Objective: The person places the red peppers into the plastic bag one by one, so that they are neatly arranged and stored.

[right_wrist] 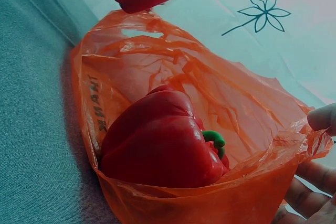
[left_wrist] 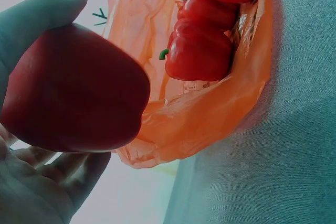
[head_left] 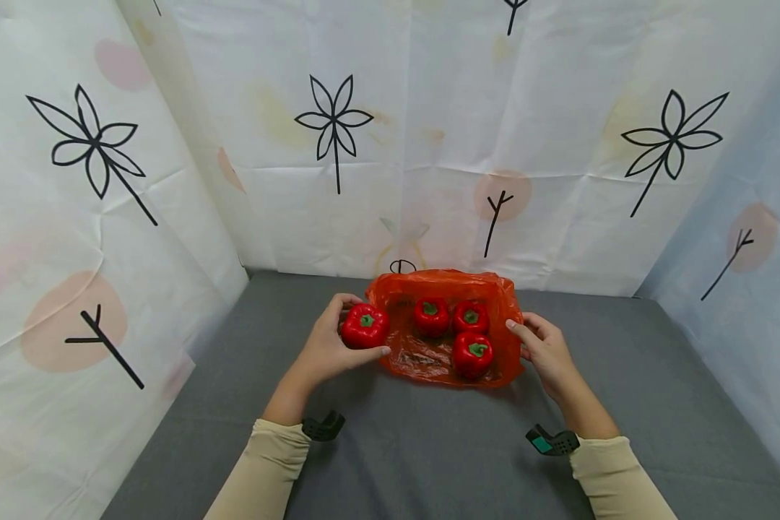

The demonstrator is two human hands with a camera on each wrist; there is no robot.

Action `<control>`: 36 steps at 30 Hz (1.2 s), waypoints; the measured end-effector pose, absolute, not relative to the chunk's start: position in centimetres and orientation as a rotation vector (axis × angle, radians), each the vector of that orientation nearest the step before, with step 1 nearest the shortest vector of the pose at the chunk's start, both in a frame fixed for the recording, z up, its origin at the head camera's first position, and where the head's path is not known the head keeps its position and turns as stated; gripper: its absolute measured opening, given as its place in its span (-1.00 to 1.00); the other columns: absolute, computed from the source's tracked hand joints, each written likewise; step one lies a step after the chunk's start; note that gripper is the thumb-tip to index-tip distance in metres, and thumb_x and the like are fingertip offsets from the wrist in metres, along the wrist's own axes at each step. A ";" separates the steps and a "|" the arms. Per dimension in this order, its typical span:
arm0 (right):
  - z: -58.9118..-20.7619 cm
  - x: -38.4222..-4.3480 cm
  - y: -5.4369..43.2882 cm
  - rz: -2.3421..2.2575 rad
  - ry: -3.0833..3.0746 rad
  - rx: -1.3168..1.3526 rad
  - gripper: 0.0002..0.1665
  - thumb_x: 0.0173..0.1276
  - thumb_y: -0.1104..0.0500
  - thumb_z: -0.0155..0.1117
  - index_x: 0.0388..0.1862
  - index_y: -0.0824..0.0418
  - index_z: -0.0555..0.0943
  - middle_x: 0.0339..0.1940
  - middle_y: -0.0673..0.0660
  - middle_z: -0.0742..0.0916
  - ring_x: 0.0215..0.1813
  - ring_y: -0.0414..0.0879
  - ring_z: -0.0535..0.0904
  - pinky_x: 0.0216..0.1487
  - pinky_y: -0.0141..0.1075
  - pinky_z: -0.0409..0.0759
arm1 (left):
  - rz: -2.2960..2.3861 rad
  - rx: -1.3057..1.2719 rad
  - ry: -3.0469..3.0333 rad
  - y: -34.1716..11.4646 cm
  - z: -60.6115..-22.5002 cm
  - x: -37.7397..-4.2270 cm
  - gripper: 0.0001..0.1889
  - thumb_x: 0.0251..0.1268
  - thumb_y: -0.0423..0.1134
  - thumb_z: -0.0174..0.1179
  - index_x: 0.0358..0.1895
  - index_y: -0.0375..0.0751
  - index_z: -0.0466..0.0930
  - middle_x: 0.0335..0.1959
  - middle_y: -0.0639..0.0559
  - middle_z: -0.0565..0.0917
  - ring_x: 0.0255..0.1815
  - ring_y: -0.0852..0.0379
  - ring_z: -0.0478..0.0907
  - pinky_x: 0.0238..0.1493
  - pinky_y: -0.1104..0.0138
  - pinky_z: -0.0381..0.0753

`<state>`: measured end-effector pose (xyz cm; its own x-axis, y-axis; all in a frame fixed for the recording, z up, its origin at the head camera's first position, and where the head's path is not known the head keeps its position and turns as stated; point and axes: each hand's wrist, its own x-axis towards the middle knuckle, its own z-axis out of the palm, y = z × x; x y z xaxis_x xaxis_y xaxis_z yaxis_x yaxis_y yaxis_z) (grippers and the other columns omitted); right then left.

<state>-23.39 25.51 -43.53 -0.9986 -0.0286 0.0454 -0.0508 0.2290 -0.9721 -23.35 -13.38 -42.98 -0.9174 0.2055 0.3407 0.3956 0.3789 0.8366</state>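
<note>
My left hand (head_left: 334, 339) grips a red bell pepper (head_left: 365, 326) by the left rim of an orange plastic bag (head_left: 422, 368). In the left wrist view that held pepper (left_wrist: 79, 90) sits between thumb and fingers, raised over the bag's edge. Three more red bell peppers lie inside the opened bag: one at the back (head_left: 432, 317), one beside it to the right (head_left: 471, 317), one in front (head_left: 472, 354). My right hand (head_left: 546, 350) pinches the bag's right rim between thumb and fingers, the rim plain in the right wrist view.
A grey cloth-covered table (head_left: 416, 455) lies under the bag. White fabric walls (head_left: 429, 144) with black flower drawings stand behind and at both sides. Each wrist wears a dark band, the left one (head_left: 323, 426) and the right one (head_left: 552, 440).
</note>
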 end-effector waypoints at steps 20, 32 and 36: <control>-43.6 -23.3 25.5 1.944 -2.446 0.108 -0.42 0.67 -0.10 0.17 0.28 0.38 0.53 -0.12 -0.24 0.72 -0.03 -0.28 0.66 0.00 -0.40 0.73 | -1.506 -0.653 -2.424 -11.6 -43.0 -22.8 -0.16 -0.01 -0.07 0.71 0.38 -0.03 0.47 0.25 0.04 0.55 0.26 0.06 0.57 0.18 0.12 0.76; -43.6 -23.3 25.6 1.925 -2.450 0.097 -0.44 0.66 -0.10 0.19 0.25 0.38 0.54 -0.16 -0.22 0.72 -0.06 -0.25 0.64 -0.05 -0.38 0.72 | -1.484 -0.700 -2.451 -10.0 -43.7 -22.8 -0.17 -0.01 -0.05 0.71 0.39 0.00 0.53 0.28 0.04 0.55 0.29 0.07 0.55 0.19 0.12 0.76; -43.5 -23.3 25.6 1.917 -2.460 0.106 -0.42 0.66 -0.11 0.18 0.28 0.37 0.54 -0.14 -0.21 0.71 -0.05 -0.25 0.65 -0.04 -0.38 0.71 | -1.491 -0.703 -2.449 -9.6 -44.0 -22.9 -0.17 0.00 -0.07 0.70 0.40 -0.04 0.52 0.31 0.04 0.57 0.32 0.06 0.56 0.19 0.10 0.77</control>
<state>-23.27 25.58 -43.52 -0.9975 -0.0406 0.0583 -0.0664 0.2431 -0.9677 -22.90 -9.61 -43.96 -0.8698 0.2964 0.3945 0.4866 0.3821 0.7857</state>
